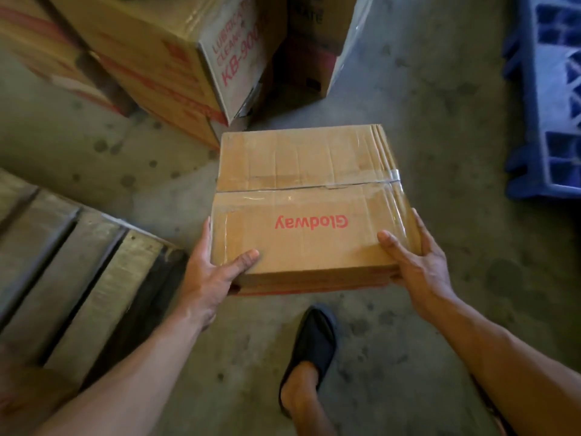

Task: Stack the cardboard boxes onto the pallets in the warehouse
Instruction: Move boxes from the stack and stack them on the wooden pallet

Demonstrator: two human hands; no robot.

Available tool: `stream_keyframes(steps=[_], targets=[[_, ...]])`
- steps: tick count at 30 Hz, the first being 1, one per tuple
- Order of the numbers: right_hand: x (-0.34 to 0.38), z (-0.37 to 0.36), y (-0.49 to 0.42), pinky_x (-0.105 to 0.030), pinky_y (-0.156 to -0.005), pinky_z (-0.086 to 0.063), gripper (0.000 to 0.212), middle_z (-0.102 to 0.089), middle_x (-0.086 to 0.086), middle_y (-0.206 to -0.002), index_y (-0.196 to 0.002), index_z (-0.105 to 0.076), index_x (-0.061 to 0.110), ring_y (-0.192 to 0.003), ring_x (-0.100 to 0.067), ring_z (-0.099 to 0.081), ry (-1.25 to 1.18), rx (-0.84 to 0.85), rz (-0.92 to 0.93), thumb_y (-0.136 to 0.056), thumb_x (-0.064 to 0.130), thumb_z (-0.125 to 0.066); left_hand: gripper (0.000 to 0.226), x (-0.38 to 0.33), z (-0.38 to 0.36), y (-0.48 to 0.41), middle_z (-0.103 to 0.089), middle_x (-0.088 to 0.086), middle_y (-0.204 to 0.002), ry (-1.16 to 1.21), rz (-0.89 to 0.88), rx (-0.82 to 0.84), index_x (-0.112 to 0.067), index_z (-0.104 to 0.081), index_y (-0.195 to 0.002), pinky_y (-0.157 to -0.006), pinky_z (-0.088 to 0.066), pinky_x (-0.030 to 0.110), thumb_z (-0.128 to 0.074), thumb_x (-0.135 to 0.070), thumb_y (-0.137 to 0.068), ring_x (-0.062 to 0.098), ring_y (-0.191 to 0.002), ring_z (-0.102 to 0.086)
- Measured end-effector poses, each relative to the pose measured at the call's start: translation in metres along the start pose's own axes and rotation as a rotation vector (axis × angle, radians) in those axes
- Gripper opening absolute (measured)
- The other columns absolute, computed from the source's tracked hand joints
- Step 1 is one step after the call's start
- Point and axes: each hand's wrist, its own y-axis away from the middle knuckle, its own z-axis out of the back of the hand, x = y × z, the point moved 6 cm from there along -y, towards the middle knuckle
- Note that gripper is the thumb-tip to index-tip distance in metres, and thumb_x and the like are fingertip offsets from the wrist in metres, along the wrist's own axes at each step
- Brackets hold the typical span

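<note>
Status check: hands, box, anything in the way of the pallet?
Left hand, right hand grip box at near corners. Box held off floor. Wooden pallet at left, nothing between.

A bare left forearm [141,366] and right forearm [503,350] reach in from the near corners toward the middle. The left grip [213,272], a bare hand, clasps the near left corner of a cardboard box [308,196], with the thumb flat on top and the fingers along the side. The right grip [421,262] clasps the near right corner, thumb on top and fingers spread up the side. Between the arms is one foot [298,391] in a dark shoe [314,341].
</note>
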Motion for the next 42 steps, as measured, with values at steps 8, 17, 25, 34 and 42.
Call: stream_keyframes(steps=[8, 17, 25, 34, 42], targets=[[0.020, -0.072, 0.091, -0.052, -0.088, -0.059, 0.087, -0.054, 0.008, -0.135, -0.150, -0.040, 0.046, -0.110, -0.014, -0.063, 0.081, 0.159, 0.205, -0.074, 0.043, -0.084, 0.107, 0.002, 0.108, 0.121, -0.058, -0.005, -0.140, 0.129, -0.178, -0.215, -0.033, -0.030, -0.154, -0.106, -0.050, 0.045, -0.092, -0.036, -0.067, 0.009, -0.124, -0.058], [0.071, -0.194, 0.165, -0.053, -0.090, -0.058, 0.082, -0.056, 0.015, -0.131, -0.144, -0.042, 0.051, -0.119, -0.017, -0.060, 0.232, 0.463, 0.384, -0.073, 0.056, -0.082, 0.103, 0.016, 0.220, 0.217, -0.059, -0.015, -0.133, 0.288, -0.168, -0.534, -0.037, -0.026, -0.156, -0.105, -0.050, 0.038, -0.088, -0.026, -0.074, -0.003, -0.116, -0.060], [0.087, -0.312, 0.161, -0.047, -0.092, -0.058, 0.066, -0.065, 0.023, -0.117, -0.127, -0.055, 0.060, -0.113, -0.010, -0.065, 0.384, 0.637, 0.477, -0.068, 0.061, -0.084, 0.105, 0.056, 0.276, 0.214, -0.052, -0.012, -0.137, 0.376, -0.052, -0.724, -0.044, -0.020, -0.155, -0.083, -0.061, 0.048, -0.087, -0.031, -0.075, 0.018, -0.119, -0.060], [0.068, -0.422, 0.116, -0.049, -0.090, -0.059, 0.074, -0.067, 0.022, -0.120, -0.133, -0.052, 0.056, -0.112, -0.012, -0.066, 0.517, 0.756, 0.455, -0.065, 0.068, -0.081, 0.111, 0.098, 0.324, 0.169, -0.045, -0.002, -0.139, 0.125, 0.206, -0.896, -0.059, -0.027, -0.144, -0.097, -0.050, 0.057, -0.082, -0.080, -0.050, 0.032, -0.127, -0.048], [0.040, -0.473, 0.110, -0.049, -0.091, -0.059, 0.077, -0.068, 0.018, -0.115, -0.125, -0.054, 0.053, -0.111, -0.016, -0.066, 0.608, 0.811, 0.421, -0.055, 0.074, -0.081, 0.109, 0.132, 0.340, 0.172, -0.041, 0.005, -0.133, -0.006, 0.407, -0.960, -0.048, -0.033, -0.147, -0.106, -0.041, 0.058, -0.073, -0.083, -0.052, 0.038, -0.128, -0.041]])
